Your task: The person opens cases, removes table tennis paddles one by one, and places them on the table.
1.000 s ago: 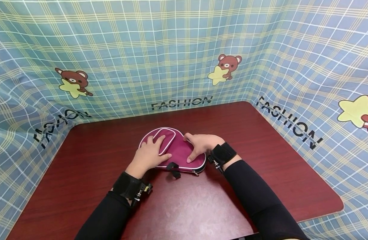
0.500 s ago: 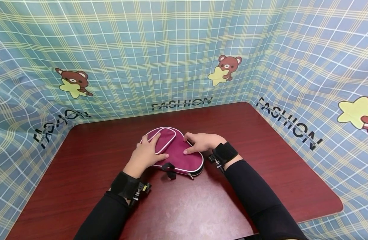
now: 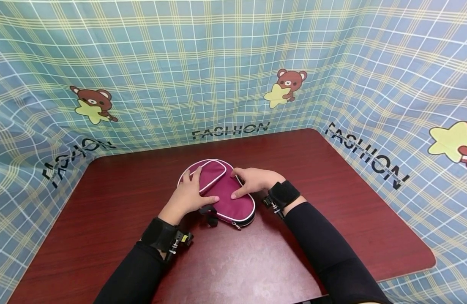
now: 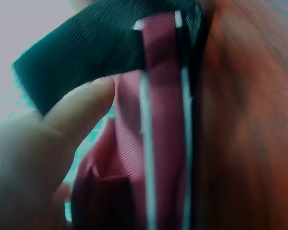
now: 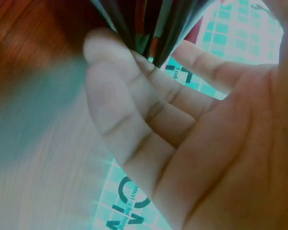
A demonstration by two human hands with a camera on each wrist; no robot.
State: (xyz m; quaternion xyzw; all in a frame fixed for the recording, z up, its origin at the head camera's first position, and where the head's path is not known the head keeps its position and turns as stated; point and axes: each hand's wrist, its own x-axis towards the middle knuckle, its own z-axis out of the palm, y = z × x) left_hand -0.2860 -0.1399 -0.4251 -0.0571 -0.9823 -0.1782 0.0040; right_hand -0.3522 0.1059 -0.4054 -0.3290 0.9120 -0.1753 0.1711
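From my remote station I observe a rounded magenta fabric case with white piping [image 3: 226,193] lying at the middle of a dark red wood-grain table [image 3: 104,207], between the two hands. A raised, white-edged pocket [image 3: 213,173] occupies the far-left part of its upper face. A black fabric strap [image 3: 208,215] projects from the near-left edge; a metal zipper pull [image 3: 236,226] hangs at the near end.

The left hand [image 3: 183,198] is spread wide, its fingers resting over the pocket and the left side of the case, its thumb extended toward the middle of the upper face. In the left wrist view I see this thumb just beside the strap; contact there is unclear to me.

The right hand [image 3: 256,182] is partly closed on the right edge of the case: the thumb bears on the upper face and the other fingers curl at the dark side wall.

I note a black cuff on each wrist, black sleeves, and a blue plaid curtain [image 3: 161,63] with bear prints behind the table.
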